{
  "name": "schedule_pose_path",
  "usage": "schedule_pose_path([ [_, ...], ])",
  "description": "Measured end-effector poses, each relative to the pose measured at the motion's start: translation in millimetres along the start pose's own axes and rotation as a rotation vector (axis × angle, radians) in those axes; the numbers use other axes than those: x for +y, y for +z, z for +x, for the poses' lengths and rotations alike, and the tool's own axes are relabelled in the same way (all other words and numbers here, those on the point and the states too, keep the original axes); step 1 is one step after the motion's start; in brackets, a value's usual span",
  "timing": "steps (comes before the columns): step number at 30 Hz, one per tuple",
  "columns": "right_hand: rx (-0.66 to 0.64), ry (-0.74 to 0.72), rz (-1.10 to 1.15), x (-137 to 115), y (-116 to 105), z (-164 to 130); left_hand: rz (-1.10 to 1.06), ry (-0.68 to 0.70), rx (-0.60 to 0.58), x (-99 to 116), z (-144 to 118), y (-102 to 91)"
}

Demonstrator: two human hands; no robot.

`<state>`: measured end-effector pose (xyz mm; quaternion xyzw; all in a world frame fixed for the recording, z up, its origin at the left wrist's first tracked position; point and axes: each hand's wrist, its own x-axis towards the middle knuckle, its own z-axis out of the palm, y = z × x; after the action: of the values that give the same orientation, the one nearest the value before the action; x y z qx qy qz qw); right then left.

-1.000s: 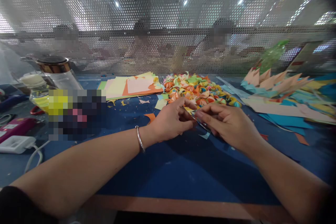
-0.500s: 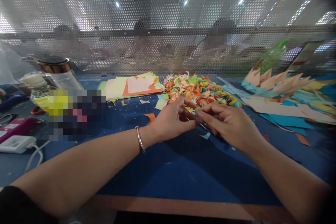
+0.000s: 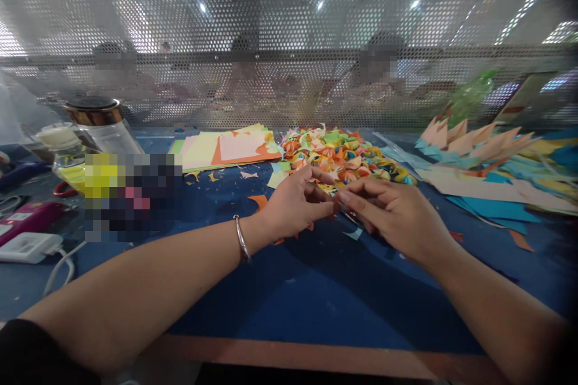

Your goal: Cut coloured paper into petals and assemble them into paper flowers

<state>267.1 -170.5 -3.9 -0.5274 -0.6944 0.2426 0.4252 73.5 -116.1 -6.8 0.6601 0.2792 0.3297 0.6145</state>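
Observation:
My left hand [image 3: 301, 201] and my right hand [image 3: 388, 210] meet fingertip to fingertip above the blue tabletop [image 3: 289, 307]. Both are closed in a pinch. Whatever lies between the fingers is too small and too covered to name; a thin dark edge shows under my right fingers. Just behind them spreads a pile of small folded paper pieces [image 3: 347, 156] in orange, yellow, green and blue. A pale blue paper scrap [image 3: 354, 233] lies below my right hand, and an orange scrap [image 3: 259, 201] is beside my left wrist.
Coloured paper sheets [image 3: 205, 153] are stacked at the back left. On the right are pointed folded-paper shapes [image 3: 469, 138] and blue sheets [image 3: 497, 210]. A glass jar [image 3: 108, 132], a bottle [image 3: 67, 156] and a white charger [image 3: 29, 248] stand left. A perforated metal screen [image 3: 289, 12] closes the back; people sit beyond.
Hardly anything differs. My fingers have shifted slightly at the pinch, and orange scraps show a little more below my left hand.

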Motion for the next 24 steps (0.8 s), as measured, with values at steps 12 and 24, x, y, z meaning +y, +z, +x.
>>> schedule_pose_path([
  [12,0.047,0.001,0.022,2.7,0.4,-0.6,-0.032,-0.016,0.025,0.8,0.3,-0.6],
  [24,0.018,0.004,0.009,3.6,-0.2,-0.1,0.003,-0.010,0.013,-0.4,0.1,-2.2],
])
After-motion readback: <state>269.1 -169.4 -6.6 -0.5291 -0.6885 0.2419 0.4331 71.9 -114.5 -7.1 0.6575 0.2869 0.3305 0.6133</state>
